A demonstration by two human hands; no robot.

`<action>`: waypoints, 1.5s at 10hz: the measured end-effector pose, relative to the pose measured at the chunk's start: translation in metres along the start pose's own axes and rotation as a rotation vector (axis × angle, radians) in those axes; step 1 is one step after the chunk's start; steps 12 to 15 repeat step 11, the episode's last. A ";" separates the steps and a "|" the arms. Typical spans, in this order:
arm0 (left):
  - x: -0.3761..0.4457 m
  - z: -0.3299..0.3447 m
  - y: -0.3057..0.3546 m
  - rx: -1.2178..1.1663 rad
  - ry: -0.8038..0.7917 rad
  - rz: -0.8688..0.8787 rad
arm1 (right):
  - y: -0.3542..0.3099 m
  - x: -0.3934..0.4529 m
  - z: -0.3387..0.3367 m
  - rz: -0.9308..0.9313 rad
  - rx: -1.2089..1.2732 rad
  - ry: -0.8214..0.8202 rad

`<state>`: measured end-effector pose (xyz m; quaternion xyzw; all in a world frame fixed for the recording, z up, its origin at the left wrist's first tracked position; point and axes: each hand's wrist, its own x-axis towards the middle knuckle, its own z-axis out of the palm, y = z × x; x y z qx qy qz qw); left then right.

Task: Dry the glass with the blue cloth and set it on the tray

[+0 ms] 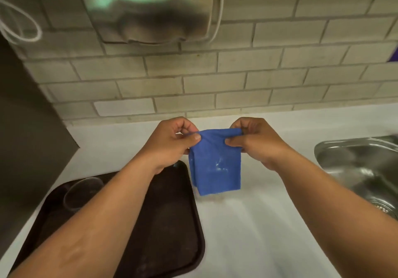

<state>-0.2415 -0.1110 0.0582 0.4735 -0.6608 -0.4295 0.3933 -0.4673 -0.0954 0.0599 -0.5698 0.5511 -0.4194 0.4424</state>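
Both hands were raised over the white counter (247, 223), each pinching one top corner of the blue cloth (215, 165) between thumb and curled fingers. The left hand (174, 142) was closed on the left corner and the right hand (254, 142) on the right corner, so that the cloth hung folded and clear of the counter. The glass (80, 193) stood upright on the dark tray (172, 223), partly hidden behind the left forearm, so the placing step appeared complete. The step in hand was judged to be folding or straightening the cloth. For a neat result, the top edge should be held level and taut, the corners matched, and the cloth then lowered flat onto the counter beside the tray. The cloth was thin, soft fabric with a pale smudge near its middle. The tray was a dark, matt rectangle with rounded corners and a raised rim. The glass was clear and cylindrical. A steel sink (355, 165) lay to the right, below a wall of pale tiles (280, 79).
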 end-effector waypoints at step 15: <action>-0.029 0.094 -0.124 1.156 -0.317 -0.205 | 0.160 -0.003 0.053 -0.152 -1.079 -0.285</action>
